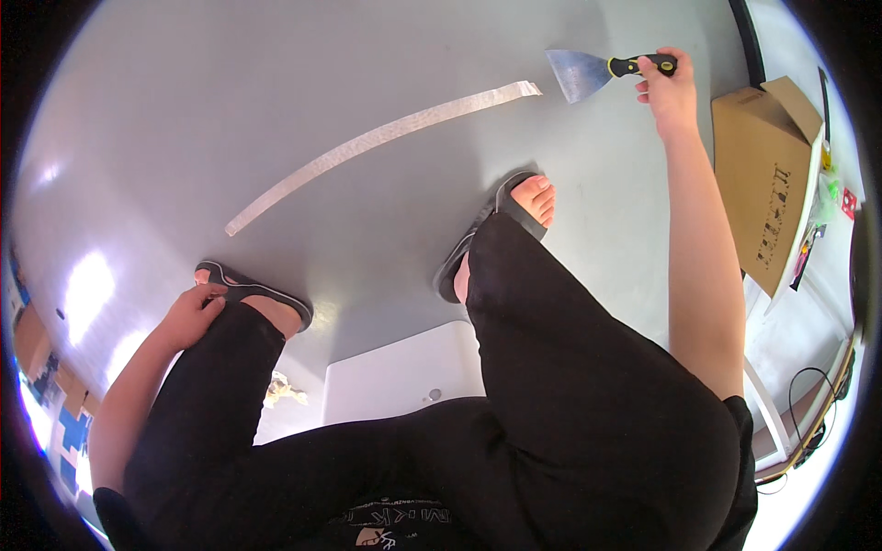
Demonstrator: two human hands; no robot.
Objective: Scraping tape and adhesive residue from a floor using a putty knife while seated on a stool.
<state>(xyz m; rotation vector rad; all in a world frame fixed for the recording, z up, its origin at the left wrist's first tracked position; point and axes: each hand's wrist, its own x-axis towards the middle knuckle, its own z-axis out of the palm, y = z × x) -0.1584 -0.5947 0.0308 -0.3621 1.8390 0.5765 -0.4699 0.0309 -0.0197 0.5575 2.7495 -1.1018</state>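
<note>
My right hand [669, 87] is closed around the black and yellow handle of a putty knife [579, 75], its wide metal blade pointing left. Just left of the blade is one end of a long strip of pale tape [377, 138] on the grey floor [276, 83]. That end looks slightly lifted or folded, while the strip runs down and left toward my left foot. My left hand [191, 317] rests on my left knee, fingers bent over the black trouser cloth, apart from the tape and the knife. Whether those fingers pinch the cloth is hard to make out.
A cardboard box [767, 174] stands at the right, near a white shelf or table with small items. My sandalled feet [533, 202] flank the strip's near side. A white panel [404, 367] lies beneath me, with a crumpled pale scrap [283, 390] beside it. Boxes line the far left.
</note>
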